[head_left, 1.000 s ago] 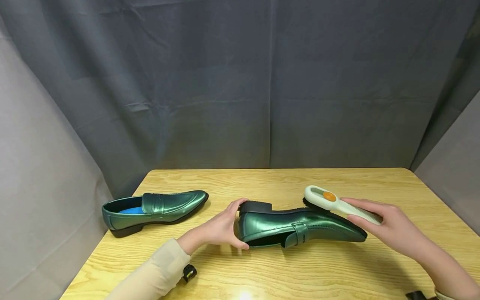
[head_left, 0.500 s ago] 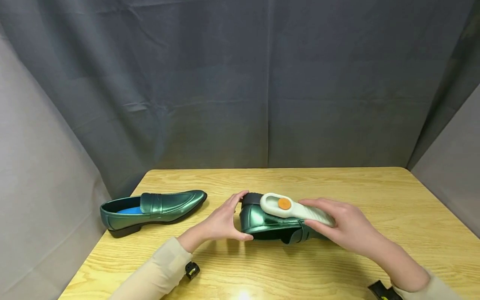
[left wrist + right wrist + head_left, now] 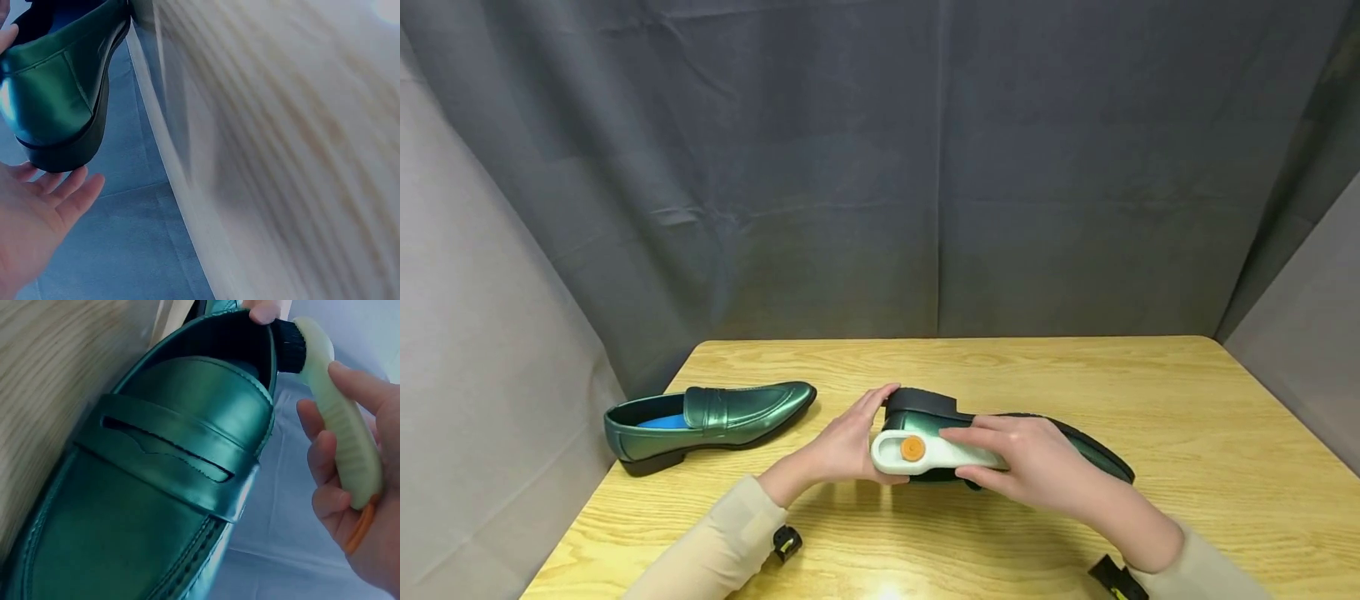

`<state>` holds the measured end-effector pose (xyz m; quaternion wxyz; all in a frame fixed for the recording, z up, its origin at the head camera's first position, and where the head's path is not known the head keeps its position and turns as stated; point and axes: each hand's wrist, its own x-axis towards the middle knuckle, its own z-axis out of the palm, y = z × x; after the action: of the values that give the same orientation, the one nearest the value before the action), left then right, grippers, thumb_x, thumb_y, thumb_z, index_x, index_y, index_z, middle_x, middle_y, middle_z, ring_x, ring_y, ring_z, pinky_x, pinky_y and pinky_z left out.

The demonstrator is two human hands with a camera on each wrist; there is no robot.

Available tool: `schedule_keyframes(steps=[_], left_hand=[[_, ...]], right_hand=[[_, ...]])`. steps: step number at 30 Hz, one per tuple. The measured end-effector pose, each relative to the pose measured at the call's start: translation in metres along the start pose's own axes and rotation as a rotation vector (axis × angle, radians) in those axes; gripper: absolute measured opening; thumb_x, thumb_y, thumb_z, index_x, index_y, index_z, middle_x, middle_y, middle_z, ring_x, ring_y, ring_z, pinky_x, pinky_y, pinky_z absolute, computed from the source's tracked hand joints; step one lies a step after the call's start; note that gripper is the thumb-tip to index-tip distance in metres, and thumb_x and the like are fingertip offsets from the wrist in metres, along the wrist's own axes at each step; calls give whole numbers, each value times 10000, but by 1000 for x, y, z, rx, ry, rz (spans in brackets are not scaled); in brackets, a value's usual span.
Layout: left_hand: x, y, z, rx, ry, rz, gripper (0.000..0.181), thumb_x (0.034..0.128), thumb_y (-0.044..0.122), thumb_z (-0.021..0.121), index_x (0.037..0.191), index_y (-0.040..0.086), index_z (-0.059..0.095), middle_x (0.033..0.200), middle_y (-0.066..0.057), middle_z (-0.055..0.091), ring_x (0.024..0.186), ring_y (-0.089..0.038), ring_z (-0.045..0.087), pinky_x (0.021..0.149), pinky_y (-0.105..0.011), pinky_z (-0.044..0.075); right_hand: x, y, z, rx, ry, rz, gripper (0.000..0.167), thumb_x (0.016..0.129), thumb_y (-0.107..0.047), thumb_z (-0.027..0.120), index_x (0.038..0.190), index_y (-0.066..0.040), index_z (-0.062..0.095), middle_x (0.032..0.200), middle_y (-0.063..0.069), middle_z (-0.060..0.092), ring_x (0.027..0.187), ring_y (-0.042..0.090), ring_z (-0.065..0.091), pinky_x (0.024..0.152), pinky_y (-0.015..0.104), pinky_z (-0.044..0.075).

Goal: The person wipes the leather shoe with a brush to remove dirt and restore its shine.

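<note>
Green shoe [image 3: 169,444], I see, stretches lengthwise rightward from the left hand [image 3: 848,442] gripping its heel [image 3: 921,402], the right hand [image 3: 1037,462] pinching the brush [image 3: 936,452] beside that same end.

The held shoe [image 3: 169,478] and other shoe [image 3: 741,417] look like smooth, glossy leather with a metallic sheen; the heel [image 3: 922,402] is matt. The brush [image 3: 344,425] is plastic, partly ribbed, with rough bristles [image 3: 290,347]. The table [image 3: 1150,392] shows shiny wood grain; the curtain [image 3: 820,175] is creased matt cloth.
</note>
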<state>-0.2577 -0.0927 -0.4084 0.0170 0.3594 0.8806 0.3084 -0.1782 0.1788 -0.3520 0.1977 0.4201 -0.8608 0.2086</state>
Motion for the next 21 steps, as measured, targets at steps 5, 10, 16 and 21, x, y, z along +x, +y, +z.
schedule_keyframes(steps=[5, 10, 16, 21], left_hand=[[-2, 0, 0, 18, -11, -15, 1185, 628, 471, 890, 1536, 203, 177, 1492, -14, 340, 1249, -236, 464, 971, -463, 418], [-5, 1, 1, 65, -6, -2, 1186, 626, 506, 878, 1522, 117, 205, 1477, -41, 359, 1293, -229, 425, 1021, -439, 387], [-7, 3, 1, 101, -26, -16, 1208, 627, 507, 877, 1533, 135, 170, 1475, -34, 350, 1289, -218, 420, 997, -448, 410], [-6, 1, 1, 120, -56, 2, 1252, 608, 475, 899, 1548, 212, 114, 1453, -22, 356, 1256, -217, 439, 945, -451, 444]], right_hand=[[10, 5, 3, -12, -53, 141, 367, 884, -275, 728, 1229, -161, 679, 879, -66, 623, 533, -49, 391, 468, 189, 353], [13, 12, 4, -95, 28, 280, 387, 855, -275, 760, 1215, -154, 686, 834, -72, 595, 547, 3, 388, 498, 230, 358], [0, 7, -2, -53, 101, 245, 388, 844, -265, 770, 1214, -190, 684, 865, -101, 604, 587, -10, 418, 509, 226, 367], [-13, 0, 1, -2, 96, 52, 368, 845, -282, 766, 1191, -186, 687, 889, -118, 610, 587, -68, 408, 516, 155, 373]])
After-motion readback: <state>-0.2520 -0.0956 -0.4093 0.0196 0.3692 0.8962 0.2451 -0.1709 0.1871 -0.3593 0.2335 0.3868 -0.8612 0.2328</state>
